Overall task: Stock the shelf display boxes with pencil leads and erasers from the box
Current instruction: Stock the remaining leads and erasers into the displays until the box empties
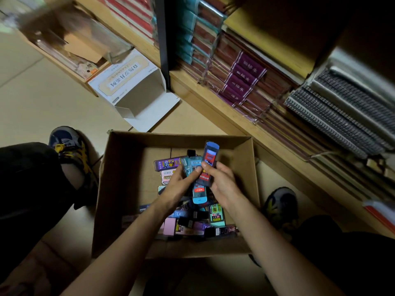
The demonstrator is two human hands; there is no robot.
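While loose packs are lying heaped in the cardboard box on the floor, left grip is pinching teal lead cases, right grip clasping blue-red cases; stocking seemingly hardly begun.

The scene was dimly and warmly lit, the pale floor at the upper left being caught brightest, while the shelf recess and the dark trousers were lost in deep shadow. Heavy motion blur was seen across the upper-left corner, whereas the cardboard box and its packets were rendered fairly sharp. The shelf edge was bowed by wide-angle distortion.
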